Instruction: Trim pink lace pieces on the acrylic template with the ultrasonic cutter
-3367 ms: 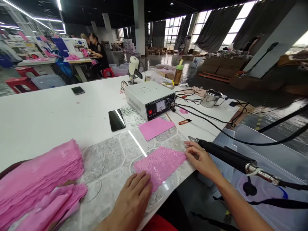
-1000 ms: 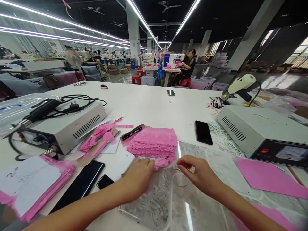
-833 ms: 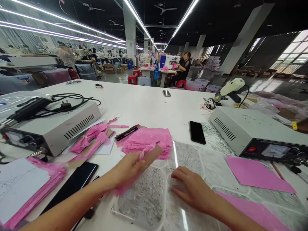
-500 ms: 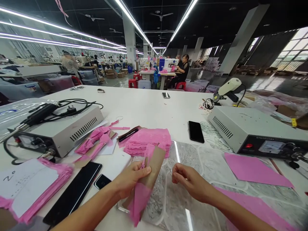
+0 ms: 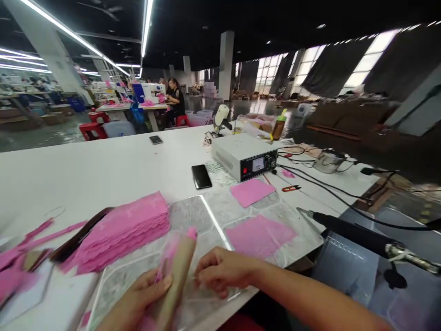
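Observation:
My left hand [image 5: 146,294] grips a brown cardboard strip [image 5: 177,276], its thumb pressed on the front face. Pink fabric [image 5: 169,250] lies along the cardboard's left side, blurred by motion. Just right of the strip is my right hand [image 5: 223,271], fingers curled in; whether anything thin is between them cannot be made out. Beyond my left hand a stack of pink lace pieces [image 5: 127,230] sits at the edge of a clear, marbled-looking sheet [image 5: 191,216]. Two flat pink pieces, a farther one [image 5: 252,191] and a nearer one [image 5: 260,235], lie on that sheet to the right.
A black phone [image 5: 201,176] lies near a grey box with a dial [image 5: 241,154]. Red-handled snips [image 5: 291,188] are on the white table [image 5: 113,170]. At right, a black corded tool [image 5: 351,232] juts out over the table edge. A person [image 5: 175,99] sits farther off.
The view has swung to the right, bringing in the corded tool and snips. My left hand still holds the cardboard; my right hand is now lower and closer to it.

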A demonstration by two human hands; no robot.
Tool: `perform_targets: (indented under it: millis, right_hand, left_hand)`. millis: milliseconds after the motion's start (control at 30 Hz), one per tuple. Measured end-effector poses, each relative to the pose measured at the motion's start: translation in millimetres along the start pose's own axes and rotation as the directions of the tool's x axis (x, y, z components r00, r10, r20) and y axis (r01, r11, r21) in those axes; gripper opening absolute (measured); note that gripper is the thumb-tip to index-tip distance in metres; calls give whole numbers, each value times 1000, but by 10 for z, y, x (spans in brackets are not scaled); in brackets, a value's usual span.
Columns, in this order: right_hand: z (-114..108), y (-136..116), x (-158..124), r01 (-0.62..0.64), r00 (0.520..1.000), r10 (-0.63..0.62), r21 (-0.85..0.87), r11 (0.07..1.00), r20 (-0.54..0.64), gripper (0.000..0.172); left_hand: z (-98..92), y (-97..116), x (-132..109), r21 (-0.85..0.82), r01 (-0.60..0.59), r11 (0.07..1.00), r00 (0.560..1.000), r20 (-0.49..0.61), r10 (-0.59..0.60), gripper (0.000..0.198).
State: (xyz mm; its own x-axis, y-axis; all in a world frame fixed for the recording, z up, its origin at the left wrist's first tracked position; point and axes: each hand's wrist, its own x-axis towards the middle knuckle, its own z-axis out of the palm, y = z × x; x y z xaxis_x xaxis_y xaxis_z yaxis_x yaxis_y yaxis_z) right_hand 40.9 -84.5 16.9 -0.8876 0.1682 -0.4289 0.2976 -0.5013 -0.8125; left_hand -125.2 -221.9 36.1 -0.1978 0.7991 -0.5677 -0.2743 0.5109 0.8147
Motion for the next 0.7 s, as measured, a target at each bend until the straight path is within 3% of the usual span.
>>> perform_targets:
  millis: [67, 100, 200, 300, 367, 467, 533, 600, 700]
  right_hand:
    - [-124, 0, -158, 13, 1000, -12, 61, 998, -10, 29]
    - [-196, -29, -208, 46, 999, -43, 93, 995, -34, 33]
    - [-321, -190, -238, 134, 990, -125, 138, 981, -68, 31]
    - [-116, -313, -243, 181, 974, -179, 0, 983, -138, 39]
    - [137, -322, -267, 187, 980, -197, -224, 956, -19, 50]
    - [358, -275, -294, 314, 949, -253, -484, 817, 187, 48]
    - [302, -239, -303, 272, 962, -219, -514, 814, 163, 47]
    - [154, -210, -300, 154, 988, -130, -519, 841, 81, 45]
    - [-13, -180, -232, 85, 995, -95, -558, 825, 11, 27]
  left_hand:
    - [29, 102, -29, 321, -148, 935, 984, 140, 108, 42]
    - [38, 146, -22, 371, -172, 913, 979, 165, 117, 38]
    - [54, 216, 66, 462, -195, 865, 980, 128, 153, 25]
    - [137, 200, 172, 526, -245, 814, 967, 75, 242, 19]
    - [200, 189, 218, 544, -271, 794, 957, 66, 282, 20]
    - [172, 244, 202, 550, -295, 782, 943, 37, 330, 23]
    - [72, 315, 120, 550, -317, 772, 928, 12, 373, 28]
    - [-24, 360, 0, 540, -352, 764, 909, 2, 418, 34]
    - [-63, 289, -157, 452, -404, 795, 892, 3, 452, 34]
